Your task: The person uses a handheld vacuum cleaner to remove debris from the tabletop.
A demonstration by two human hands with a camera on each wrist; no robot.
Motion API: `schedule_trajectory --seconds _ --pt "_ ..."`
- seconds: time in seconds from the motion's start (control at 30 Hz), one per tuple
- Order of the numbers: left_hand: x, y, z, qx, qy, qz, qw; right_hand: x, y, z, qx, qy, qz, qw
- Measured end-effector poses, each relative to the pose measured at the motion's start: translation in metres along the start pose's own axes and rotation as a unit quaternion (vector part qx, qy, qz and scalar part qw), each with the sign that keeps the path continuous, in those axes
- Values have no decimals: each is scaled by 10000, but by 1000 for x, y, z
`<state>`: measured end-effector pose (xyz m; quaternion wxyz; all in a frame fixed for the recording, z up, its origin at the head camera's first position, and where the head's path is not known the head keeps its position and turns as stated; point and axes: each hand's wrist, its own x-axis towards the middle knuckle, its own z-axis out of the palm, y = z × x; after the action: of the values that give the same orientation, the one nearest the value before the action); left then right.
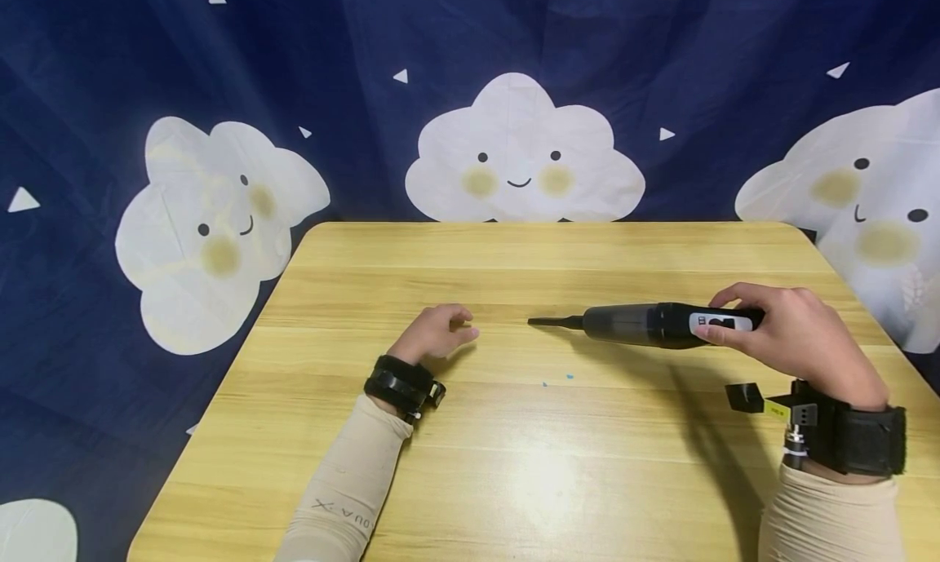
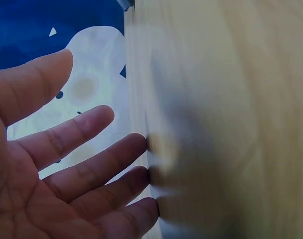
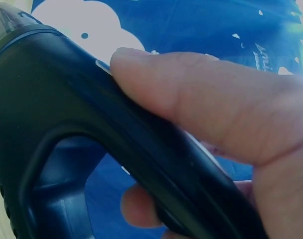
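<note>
A black handheld vacuum cleaner (image 1: 624,324) with a smoky see-through dust cup and a narrow crevice nozzle (image 1: 556,322) is held over the right half of the table. My right hand (image 1: 796,334) grips its handle, and the right wrist view shows the thumb (image 3: 156,79) lying along the handle's top. The nozzle points left. Two tiny blue scraps (image 1: 569,376) lie on the wood below and in front of it. Left of the nozzle is my left hand (image 1: 436,331), holding nothing. In the left wrist view its relaxed fingers (image 2: 101,167) spread, with several fingertips at the tabletop.
The light wooden table (image 1: 470,464) has rounded far corners. Behind it hangs a dark blue curtain (image 1: 352,40) printed with smiling white clouds and small triangles. Both wrists wear black straps (image 1: 400,382) with small cameras. The vacuum's shadow falls across the table's right side.
</note>
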<state>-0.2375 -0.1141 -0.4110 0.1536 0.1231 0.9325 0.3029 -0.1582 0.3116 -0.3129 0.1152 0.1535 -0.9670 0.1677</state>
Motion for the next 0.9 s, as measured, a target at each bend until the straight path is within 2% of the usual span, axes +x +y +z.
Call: schedule_trajectory --seconds 0.23,0.43,0.63,0.9 --pt "0 0 1 23 1 14 10000 -1 1 -2 70 -257 176 9995" --pt "0 -1 0 37 -19 35 10000 -3 6 -3 -61 -466 44 9989" --pt "0 -1 0 7 -23 69 10000 -3 8 -5 -167 -66 -139 9997" --pt "1 0 0 80 -33 55 9999 -9 7 -11 -145 248 315 9991"
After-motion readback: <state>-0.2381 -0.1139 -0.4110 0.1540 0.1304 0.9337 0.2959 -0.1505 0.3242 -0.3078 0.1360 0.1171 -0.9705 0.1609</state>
